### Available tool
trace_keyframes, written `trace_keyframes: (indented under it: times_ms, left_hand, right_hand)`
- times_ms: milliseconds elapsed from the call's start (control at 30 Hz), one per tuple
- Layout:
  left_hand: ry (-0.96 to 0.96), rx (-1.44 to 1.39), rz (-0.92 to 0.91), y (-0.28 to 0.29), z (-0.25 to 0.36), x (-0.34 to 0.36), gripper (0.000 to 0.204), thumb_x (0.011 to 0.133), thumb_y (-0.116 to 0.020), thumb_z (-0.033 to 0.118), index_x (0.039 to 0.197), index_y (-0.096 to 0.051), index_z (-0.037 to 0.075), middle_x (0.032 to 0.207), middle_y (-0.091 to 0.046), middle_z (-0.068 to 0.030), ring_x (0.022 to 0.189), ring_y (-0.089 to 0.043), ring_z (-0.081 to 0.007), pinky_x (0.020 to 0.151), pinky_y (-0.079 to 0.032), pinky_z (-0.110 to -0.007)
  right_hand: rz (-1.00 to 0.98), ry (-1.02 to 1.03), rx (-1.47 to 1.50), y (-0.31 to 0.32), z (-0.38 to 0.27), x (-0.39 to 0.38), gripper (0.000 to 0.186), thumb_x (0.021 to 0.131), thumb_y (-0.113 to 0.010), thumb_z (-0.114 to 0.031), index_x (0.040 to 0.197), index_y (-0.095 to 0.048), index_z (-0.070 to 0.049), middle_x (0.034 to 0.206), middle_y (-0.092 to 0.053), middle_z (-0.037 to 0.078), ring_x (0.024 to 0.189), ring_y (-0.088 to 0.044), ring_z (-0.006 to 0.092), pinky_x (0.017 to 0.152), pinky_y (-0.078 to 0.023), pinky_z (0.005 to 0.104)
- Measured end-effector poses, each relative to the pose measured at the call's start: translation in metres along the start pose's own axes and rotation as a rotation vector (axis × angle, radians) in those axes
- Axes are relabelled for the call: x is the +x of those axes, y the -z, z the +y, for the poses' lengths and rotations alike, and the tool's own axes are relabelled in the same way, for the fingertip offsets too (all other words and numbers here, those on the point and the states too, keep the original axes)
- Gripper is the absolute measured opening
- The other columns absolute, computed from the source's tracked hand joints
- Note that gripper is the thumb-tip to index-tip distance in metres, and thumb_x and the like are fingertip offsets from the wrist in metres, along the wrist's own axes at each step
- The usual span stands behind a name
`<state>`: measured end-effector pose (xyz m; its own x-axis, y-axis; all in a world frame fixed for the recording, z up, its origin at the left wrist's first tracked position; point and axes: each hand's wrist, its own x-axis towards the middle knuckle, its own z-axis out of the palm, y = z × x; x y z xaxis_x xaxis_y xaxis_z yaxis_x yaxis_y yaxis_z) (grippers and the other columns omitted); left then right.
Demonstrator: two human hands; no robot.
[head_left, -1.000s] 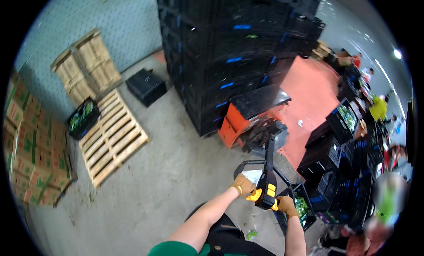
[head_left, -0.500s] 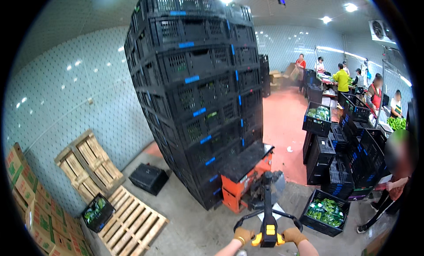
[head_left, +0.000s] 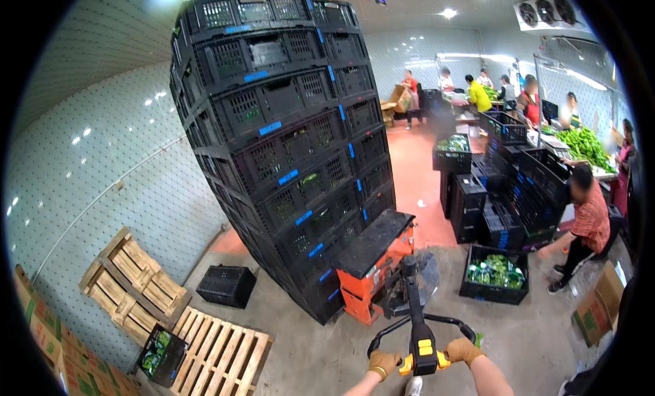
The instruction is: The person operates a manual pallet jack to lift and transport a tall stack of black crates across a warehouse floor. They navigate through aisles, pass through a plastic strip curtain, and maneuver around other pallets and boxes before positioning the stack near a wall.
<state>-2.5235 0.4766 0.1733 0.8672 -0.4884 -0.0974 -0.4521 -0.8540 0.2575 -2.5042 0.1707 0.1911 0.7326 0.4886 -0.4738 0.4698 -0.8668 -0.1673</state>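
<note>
Both my hands wear brown gloves and grip the looped black handle [head_left: 413, 280] of an electric pallet truck, with yellow buttons at its head. My left hand [head_left: 383, 363] is closed round the left grip, and my right hand [head_left: 464, 351] round the right one. Ahead of the handle is the truck's orange body [head_left: 358, 293] with a black top cover. Just beyond it rises a tall stack of black plastic crates [head_left: 286, 150] with blue labels, leaning in the fisheye view. Green produce shows through some slots. The forks are hidden.
A crate of bagged greens [head_left: 495, 276] stands on the floor at right, beside a bending person [head_left: 588, 215] reaching toward it. Behind are stacked black crates [head_left: 505, 225] and people at produce tables. Wooden pallets [head_left: 222, 351], a black crate [head_left: 226, 287] and cartons [head_left: 75, 358] lie left.
My view has swung right, so the crate stack sits further left in it. The person at right now bends with an arm toward the crate of greens. Both hands keep hold of the handle.
</note>
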Motion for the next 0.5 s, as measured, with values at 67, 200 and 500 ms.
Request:
trace_keyframes:
  times_ms: [67, 200, 500]
  left_hand:
    - [0.000, -0.013, 0.027, 0.005, 0.014, -0.015, 0.027, 0.086, -0.044, 0.029, 0.075, -0.065, 0.015, 0.070, -0.067, -0.0100, 0.062, -0.063, -0.0287, 0.068, -0.043, -0.043]
    - [0.040, -0.097, 0.033, -0.018, 0.019, -0.067, 0.034, 0.089, -0.039, 0.028, 0.071, -0.064, 0.014, 0.067, -0.066, -0.0104, 0.059, -0.062, -0.0291, 0.069, -0.042, -0.042]
    - [0.081, 0.018, 0.053, -0.007, 0.062, -0.166, 0.042, 0.090, -0.039, 0.031, 0.065, -0.066, 0.013, 0.067, -0.067, -0.0089, 0.062, -0.064, -0.0263, 0.076, -0.040, -0.043]
  right_hand:
    - [-0.019, -0.006, -0.014, 0.000, -0.009, -0.020, 0.028, 0.074, -0.055, -0.036, 0.085, -0.070, -0.016, 0.083, -0.068, 0.013, 0.079, -0.065, 0.0338, 0.067, -0.051, 0.0437]
    - [-0.011, -0.030, -0.010, -0.019, -0.058, -0.062, 0.025, 0.075, -0.054, -0.033, 0.082, -0.069, -0.015, 0.080, -0.068, 0.012, 0.078, -0.065, 0.0331, 0.068, -0.050, 0.0441]
    - [0.008, -0.051, 0.031, -0.062, -0.132, -0.142, 0.025, 0.075, -0.054, -0.031, 0.080, -0.069, -0.011, 0.077, -0.067, 0.014, 0.076, -0.065, 0.0343, 0.066, -0.050, 0.0443]
